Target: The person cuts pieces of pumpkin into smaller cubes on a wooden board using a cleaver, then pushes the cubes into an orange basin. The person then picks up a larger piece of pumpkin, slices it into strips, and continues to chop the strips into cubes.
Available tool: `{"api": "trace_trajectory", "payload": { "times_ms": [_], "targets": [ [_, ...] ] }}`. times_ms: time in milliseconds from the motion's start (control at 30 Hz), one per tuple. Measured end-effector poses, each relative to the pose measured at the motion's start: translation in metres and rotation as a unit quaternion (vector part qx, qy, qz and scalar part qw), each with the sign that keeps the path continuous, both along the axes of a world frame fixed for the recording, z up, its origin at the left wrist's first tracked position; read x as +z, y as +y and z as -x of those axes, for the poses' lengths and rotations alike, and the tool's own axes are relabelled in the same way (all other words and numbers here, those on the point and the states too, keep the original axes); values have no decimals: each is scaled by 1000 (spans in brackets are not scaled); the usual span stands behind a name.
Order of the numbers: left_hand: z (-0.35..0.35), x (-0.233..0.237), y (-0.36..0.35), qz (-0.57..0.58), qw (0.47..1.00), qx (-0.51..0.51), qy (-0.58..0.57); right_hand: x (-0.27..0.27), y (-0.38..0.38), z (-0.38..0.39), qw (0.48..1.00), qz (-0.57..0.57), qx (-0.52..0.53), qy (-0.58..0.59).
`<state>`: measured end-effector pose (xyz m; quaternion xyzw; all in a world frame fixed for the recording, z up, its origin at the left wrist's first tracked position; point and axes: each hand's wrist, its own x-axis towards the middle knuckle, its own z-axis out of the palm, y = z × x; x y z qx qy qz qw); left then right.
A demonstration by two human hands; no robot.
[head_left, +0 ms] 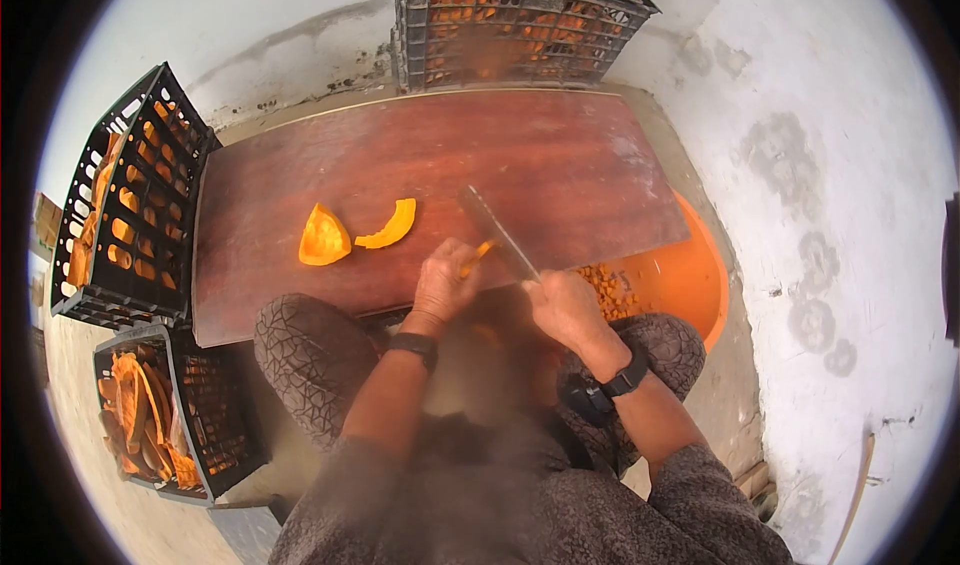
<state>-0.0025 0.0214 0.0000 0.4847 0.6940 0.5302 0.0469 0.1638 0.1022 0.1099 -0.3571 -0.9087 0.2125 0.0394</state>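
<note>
My left hand (444,283) is closed on a thin slice of pumpkin (480,255) close to the front edge of the reddish wooden board (560,145). In my right hand (565,308) is a knife (502,233), gripped by its handle, its long blade slanting up and left over the board beside the slice. To the left of my hands, a curved pumpkin strip (390,227) lies on the board. A thicker pumpkin wedge (325,237) rests just left of that strip.
An orange basin (690,275) with small pumpkin pieces (608,290) stands under the board's right end. Black crates (140,185) of pumpkin are at the left, with another crate (210,405) below. Stacked crates (510,35) stand behind. A white wall (830,165) bounds the right.
</note>
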Motion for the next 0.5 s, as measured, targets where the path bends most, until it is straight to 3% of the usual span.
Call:
{"api": "trace_trajectory", "payload": {
  "times_ms": [300,433,500],
  "targets": [
    [4,-4,0,38,998,-3,44,6,-2,12,997,3,18,-74],
    [4,-2,1,35,998,-11,43,-13,8,19,997,-26,46,-52],
    [3,-1,-1,46,998,-6,45,-11,6,25,998,13,-10,-59]
  ]
}}
